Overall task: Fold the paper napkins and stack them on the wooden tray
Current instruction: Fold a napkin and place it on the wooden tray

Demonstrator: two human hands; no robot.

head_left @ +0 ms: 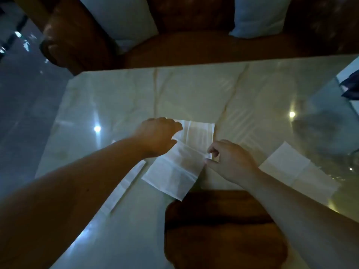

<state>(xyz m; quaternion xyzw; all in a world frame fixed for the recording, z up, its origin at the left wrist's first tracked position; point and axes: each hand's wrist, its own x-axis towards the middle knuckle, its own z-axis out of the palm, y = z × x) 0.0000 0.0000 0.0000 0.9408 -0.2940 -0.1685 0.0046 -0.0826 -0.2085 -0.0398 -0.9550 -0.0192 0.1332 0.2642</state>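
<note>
A white paper napkin (180, 162) lies unfolded in the middle of the glossy table, creased and slightly lifted. My left hand (157, 136) rests on its far left edge with fingers curled over the paper. At the napkin's right edge, my right hand (231, 160) pinches the paper between thumb and fingers. The dark wooden tray (219, 230) sits near me, just below the napkin, with my right forearm crossing its right side. A second napkin (299, 169) lies flat to the right. Under my left forearm, a third napkin (124, 187) lies on the left.
The pale marble table (194, 94) reflects ceiling lights. A brown leather sofa (194, 47) with white cushions (258, 16) stands beyond the far edge. A dark object (351, 88) sits at the right edge. Shiny floor (25, 98) shows on the left.
</note>
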